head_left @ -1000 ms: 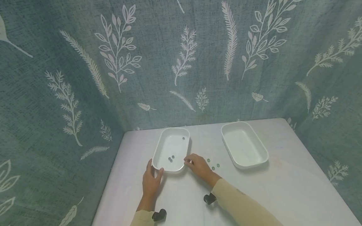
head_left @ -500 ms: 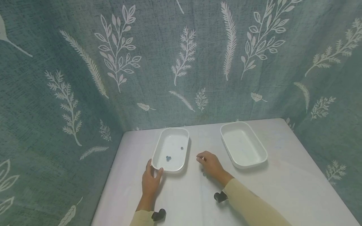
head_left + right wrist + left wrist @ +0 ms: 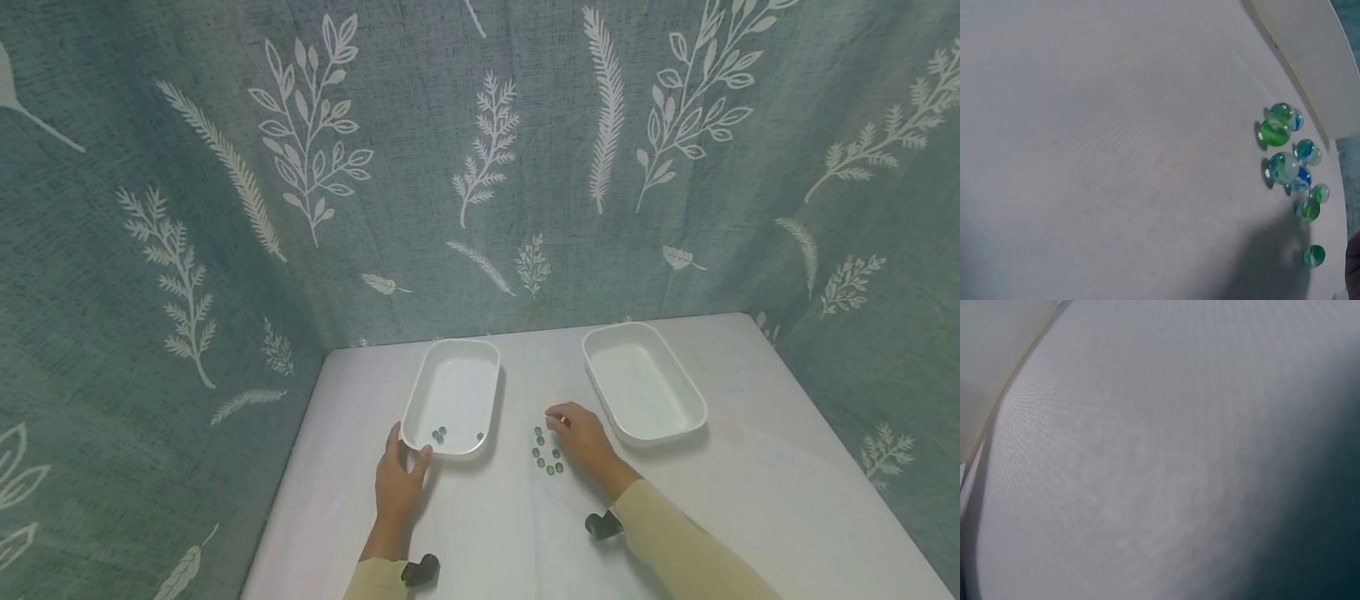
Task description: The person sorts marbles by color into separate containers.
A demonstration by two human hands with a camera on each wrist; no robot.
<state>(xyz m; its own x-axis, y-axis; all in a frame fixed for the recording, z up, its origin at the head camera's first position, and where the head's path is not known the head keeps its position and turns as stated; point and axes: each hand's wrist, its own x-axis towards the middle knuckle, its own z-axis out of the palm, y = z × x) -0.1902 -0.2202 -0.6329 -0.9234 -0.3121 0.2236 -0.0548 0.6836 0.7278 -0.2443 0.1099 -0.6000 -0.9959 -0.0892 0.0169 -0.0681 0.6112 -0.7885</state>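
My left hand point(image 3: 400, 483) holds the near left corner of a white bin point(image 3: 455, 375), fingers along its side and thumb at the near rim. Inside that bin, several small marbles point(image 3: 439, 435) lie close to the near end. To the right, my right hand point(image 3: 585, 437) hovers over the table with loosely bent fingers; I see nothing between them. Beside its fingertips is a loose group of glass marbles point(image 3: 551, 470) on the table. The right wrist view shows these as clear marbles point(image 3: 1274, 132) with green and blue swirls; only a sliver of fingers point(image 3: 1354, 265) shows there.
A second white bin point(image 3: 645, 383) stands on the right of the white table point(image 3: 750, 467), with no marbles visible in it. A leaf-patterned green curtain point(image 3: 420, 208) encloses the back and sides. The left wrist view holds mostly blurred tabletop point(image 3: 1147, 456).
My right hand has moved right, from the left bin's near right corner to beside the table marbles, uncovering more of them. The marbles in the bin rolled nearer. My left hand stayed put.
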